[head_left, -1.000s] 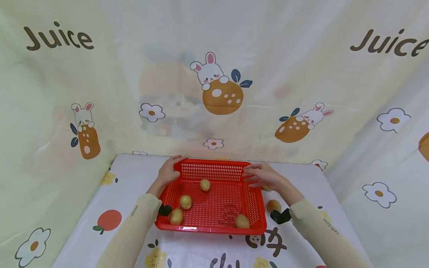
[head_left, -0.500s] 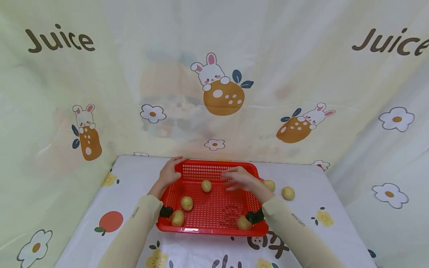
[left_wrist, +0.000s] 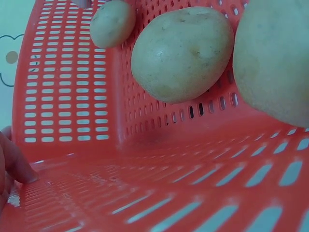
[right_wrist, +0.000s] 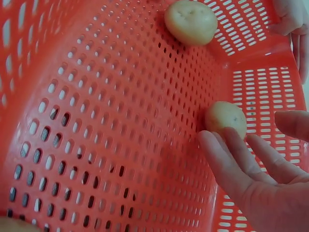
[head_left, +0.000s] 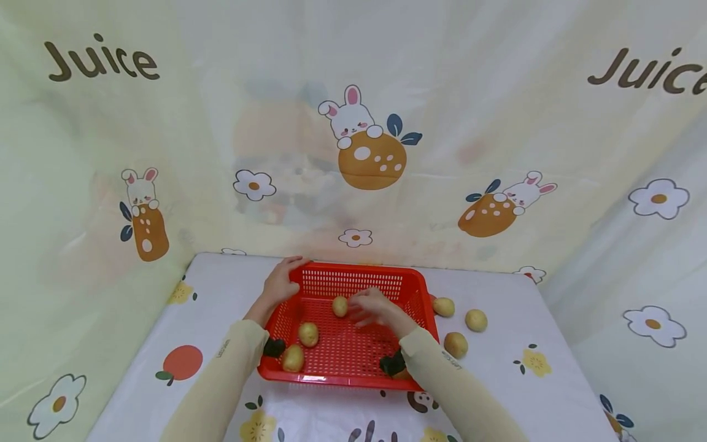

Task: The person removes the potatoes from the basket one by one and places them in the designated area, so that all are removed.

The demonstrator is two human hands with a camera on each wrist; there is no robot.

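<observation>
A red plastic basket (head_left: 348,356) stands on the table with several potatoes inside. My left hand (head_left: 280,285) grips its back left corner, thumb inside the wall, as the left wrist view (left_wrist: 17,164) also shows. Reaching over the basket, my right hand (head_left: 375,307) has its fingers loosely extended just beside the back potato (head_left: 340,306). In the right wrist view the fingertips (right_wrist: 208,140) overlap that potato's edge; whether they touch it I cannot tell. Two more potatoes, one in the middle (head_left: 308,334) and one at the front left (head_left: 293,358), lie near the left wall. Another, front right, is mostly hidden by my right wrist.
Outside the basket's right wall lie three potatoes: one near the wall (head_left: 444,307), one farther right (head_left: 476,320) and one closer to me (head_left: 455,345). A printed cloth (head_left: 525,331) covers the table, and patterned curtains (head_left: 298,123) hang behind and at both sides.
My right hand has moved left from the basket's right wall to the back potato. The potatoes outside on the right have come into full view. My left hand stays on the corner.
</observation>
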